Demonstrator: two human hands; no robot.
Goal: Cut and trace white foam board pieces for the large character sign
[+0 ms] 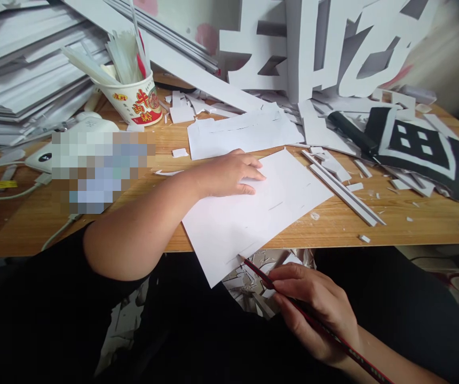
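Note:
A white sheet (pixel 281 186) lies at an angle on the wooden table, one corner hanging over the front edge. Short pencil marks show on it. My left hand (pixel 231 173) rests flat on its upper left part, fingers spread. In my right hand (pixel 313 306) is a dark red and black pencil (pixel 257 271), gripped near its sharpened end. Its tip is at the sheet's lower edge, by a drawn line; whether it touches is hard to tell. Behind the sheet lies another white piece (pixel 245 130) with a ragged edge.
A paper cup (pixel 129 101) of translucent sticks stands left of centre, near a white charger (pixel 73 138) with cables and a blurred-out patch. White cut-out characters (pixel 305 48) stand behind. Stacked white boards (pixel 25 74), strips (pixel 345 189), a black cutter (pixel 351 136) and black stencil (pixel 417 146) lie around.

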